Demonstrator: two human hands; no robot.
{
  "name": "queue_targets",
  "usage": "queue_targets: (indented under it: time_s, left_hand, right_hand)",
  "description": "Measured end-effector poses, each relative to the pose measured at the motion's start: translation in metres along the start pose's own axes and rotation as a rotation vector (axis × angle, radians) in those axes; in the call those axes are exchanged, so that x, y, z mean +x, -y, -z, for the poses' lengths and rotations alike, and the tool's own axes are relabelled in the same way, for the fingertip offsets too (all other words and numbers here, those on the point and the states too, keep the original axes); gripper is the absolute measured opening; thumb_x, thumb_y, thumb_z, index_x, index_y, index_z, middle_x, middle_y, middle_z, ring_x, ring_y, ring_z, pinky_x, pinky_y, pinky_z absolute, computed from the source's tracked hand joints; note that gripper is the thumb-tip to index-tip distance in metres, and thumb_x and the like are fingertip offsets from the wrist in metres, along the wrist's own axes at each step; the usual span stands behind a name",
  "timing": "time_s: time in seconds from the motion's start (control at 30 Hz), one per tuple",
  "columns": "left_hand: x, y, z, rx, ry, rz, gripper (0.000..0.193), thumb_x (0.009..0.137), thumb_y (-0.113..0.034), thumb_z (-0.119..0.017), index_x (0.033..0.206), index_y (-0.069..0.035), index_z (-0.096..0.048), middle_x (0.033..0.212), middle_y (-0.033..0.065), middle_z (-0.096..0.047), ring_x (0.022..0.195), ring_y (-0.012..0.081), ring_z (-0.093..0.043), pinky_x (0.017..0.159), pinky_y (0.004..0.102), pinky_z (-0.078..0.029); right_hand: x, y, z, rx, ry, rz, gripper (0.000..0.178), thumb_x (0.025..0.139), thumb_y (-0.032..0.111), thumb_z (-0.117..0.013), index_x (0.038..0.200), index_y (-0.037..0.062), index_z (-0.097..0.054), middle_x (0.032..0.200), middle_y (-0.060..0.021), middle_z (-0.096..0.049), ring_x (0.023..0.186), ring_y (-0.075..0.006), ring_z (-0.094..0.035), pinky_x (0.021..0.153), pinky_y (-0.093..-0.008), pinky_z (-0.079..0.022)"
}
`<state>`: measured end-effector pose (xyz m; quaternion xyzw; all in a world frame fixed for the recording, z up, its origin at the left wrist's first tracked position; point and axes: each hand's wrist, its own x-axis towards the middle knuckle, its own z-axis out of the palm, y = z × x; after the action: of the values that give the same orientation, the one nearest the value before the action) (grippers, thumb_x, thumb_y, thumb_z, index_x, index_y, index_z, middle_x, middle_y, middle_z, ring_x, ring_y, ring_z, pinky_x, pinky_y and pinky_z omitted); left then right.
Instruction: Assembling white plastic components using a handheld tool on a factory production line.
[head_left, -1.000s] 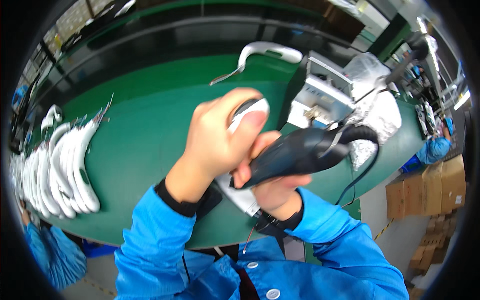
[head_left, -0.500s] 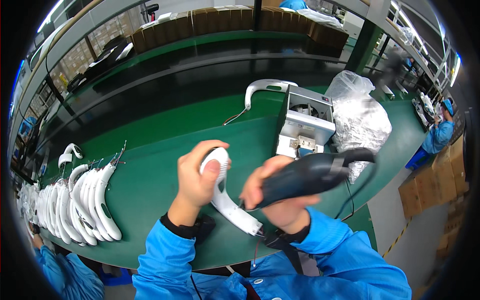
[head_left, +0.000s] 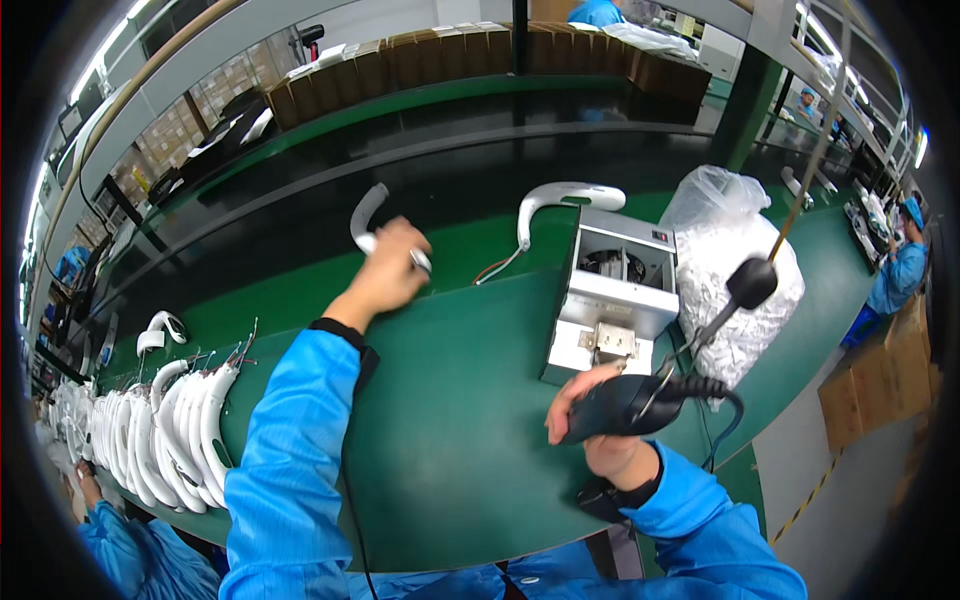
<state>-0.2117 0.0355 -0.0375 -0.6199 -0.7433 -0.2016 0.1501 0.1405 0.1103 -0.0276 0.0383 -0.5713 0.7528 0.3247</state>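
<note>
My left hand reaches to the far side of the green table, fingers closed round one end of a curved white plastic housing. The housing's other end sticks out over the dark conveyor strip. Lower right, my right hand is wrapped round a black electric screwdriver, which hangs by a hook and coiled cable. Just beyond that hand stands a metal box-shaped machine. Another curved white housing with thin wires lies behind the machine.
Many curved white housings lie in a row at the left, with a co-worker's sleeve beside them. A clear plastic bag of white parts leans right of the machine. Cardboard boxes line the back shelf; another person sits far right.
My left hand has carried the white housing away from me, toward the conveyor. My right hand has drawn back to the right with the screwdriver, apart from the housing.
</note>
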Motion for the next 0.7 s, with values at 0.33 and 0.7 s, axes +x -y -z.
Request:
queue_targets:
  time_s: [0.33,0.7]
  left_hand:
    - [0.136,-0.107,-0.112,-0.385,0.099,0.257,0.043,0.079,-0.028,-0.063,0.116,-0.006,-0.058,0.117,0.0260,-0.051,0.102,0.0442,-0.054,0.090,0.0477,-0.045]
    - [0.053,-0.056,0.001,-0.709,-0.019,0.642,0.035,0.078,-0.001,-0.046,0.109,-0.001,-0.062,0.101,0.0158,-0.065,0.074,0.0198,-0.068,0.069,0.0304,-0.054]
  right_hand:
    - [0.000,-0.004,0.004,-0.140,-0.096,-0.064,0.080,0.069,0.073,-0.060,0.102,0.0023,-0.046,0.066,-0.0097,-0.056,0.055,-0.0189,-0.058,0.057,-0.0307,-0.050]
    - [0.001,-0.005,0.005,-0.047,-0.046,-0.032,0.084,0.071,0.068,-0.062,0.112,-0.0044,-0.048,0.074,-0.0101,-0.057,0.066,-0.0162,-0.055,0.058,-0.0289,-0.044]
